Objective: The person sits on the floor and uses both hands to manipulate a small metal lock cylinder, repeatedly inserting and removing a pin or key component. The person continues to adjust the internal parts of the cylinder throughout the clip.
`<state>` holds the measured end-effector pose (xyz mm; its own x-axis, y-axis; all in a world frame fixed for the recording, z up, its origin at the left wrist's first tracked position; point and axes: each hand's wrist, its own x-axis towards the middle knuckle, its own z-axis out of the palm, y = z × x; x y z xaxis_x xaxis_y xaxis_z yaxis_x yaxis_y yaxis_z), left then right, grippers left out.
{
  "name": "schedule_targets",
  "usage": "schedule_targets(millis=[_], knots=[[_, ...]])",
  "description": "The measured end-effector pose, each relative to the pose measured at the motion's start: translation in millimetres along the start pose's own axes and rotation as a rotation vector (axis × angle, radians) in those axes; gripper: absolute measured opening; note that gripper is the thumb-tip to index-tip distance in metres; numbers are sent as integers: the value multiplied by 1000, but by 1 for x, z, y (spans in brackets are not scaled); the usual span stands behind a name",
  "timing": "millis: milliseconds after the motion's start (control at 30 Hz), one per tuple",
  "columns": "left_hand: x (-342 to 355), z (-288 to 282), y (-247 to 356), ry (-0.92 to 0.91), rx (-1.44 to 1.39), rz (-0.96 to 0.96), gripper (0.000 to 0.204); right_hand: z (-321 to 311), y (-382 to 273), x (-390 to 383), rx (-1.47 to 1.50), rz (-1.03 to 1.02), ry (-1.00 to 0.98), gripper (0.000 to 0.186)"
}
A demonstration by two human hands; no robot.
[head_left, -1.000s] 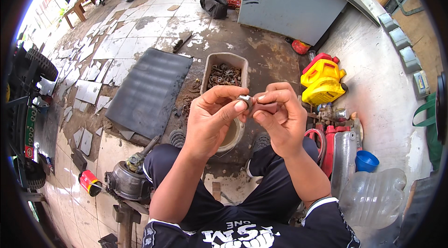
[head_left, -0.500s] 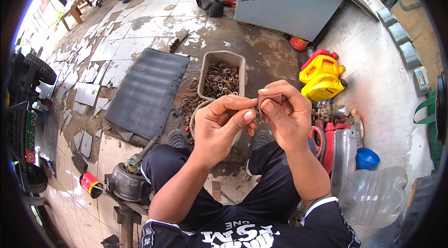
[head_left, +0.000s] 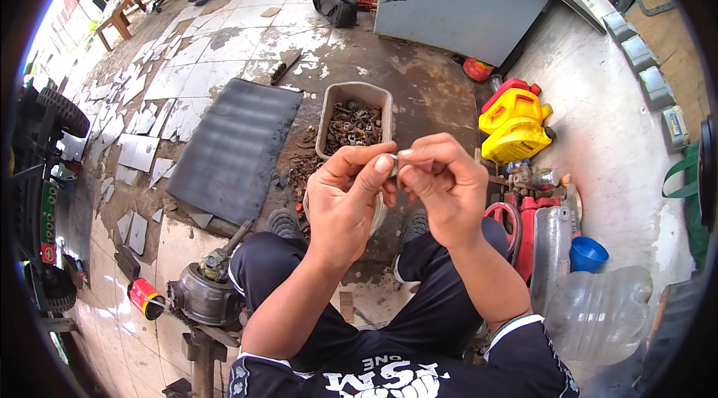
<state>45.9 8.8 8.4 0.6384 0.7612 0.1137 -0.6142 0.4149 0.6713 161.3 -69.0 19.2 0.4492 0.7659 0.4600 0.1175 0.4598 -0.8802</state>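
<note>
My left hand (head_left: 344,192) is closed in a pinch on a small grey metal piece (head_left: 394,163), too small and covered to name more exactly. Against it presses my right hand (head_left: 447,192), its thumb and fingers closed round a folded reddish-brown piece of sandpaper (head_left: 428,167), mostly hidden now. The fingertips of both hands meet above my knees. Just beyond them stands a grey plastic bin (head_left: 326,125) of rusty nuts, bolts and other small metal parts (head_left: 356,127). A second pale container (head_left: 379,218) sits beneath my hands, largely covered by them.
A black rubber mat (head_left: 235,147) lies left of the bin, with rusty parts (head_left: 303,173) scattered between. Yellow jugs (head_left: 516,125), a blue bowl (head_left: 588,254) and a large clear plastic bottle (head_left: 602,314) line the right. At lower left stands a metal vise (head_left: 209,293).
Both hands have shifted slightly left. The right fingers have turned and closed over the sandpaper, which showed more plainly before. A shiny edge of the metal piece now shows between the fingertips.
</note>
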Motion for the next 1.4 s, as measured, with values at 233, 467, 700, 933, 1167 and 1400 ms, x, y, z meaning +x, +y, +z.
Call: schedule_targets(millis=[233,467,700,933,1167,1400], knots=[[0,-1,0,24,-8,4,19,4,-2,-1,-6,43,9,12],[0,-3,4,62,89,29,18,4,2,0,46,142,1,13],[2,-2,6,7,101,33,19,0,7,0,210,231,31,13],[7,-8,9,-105,-167,-158,20,-5,2,4,258,135,-20,15],[1,-5,-3,-90,50,-25,19,-3,-3,3,71,49,9,13],[-1,3,-5,3,249,109,18,-1,-1,2,-97,-42,60,10]])
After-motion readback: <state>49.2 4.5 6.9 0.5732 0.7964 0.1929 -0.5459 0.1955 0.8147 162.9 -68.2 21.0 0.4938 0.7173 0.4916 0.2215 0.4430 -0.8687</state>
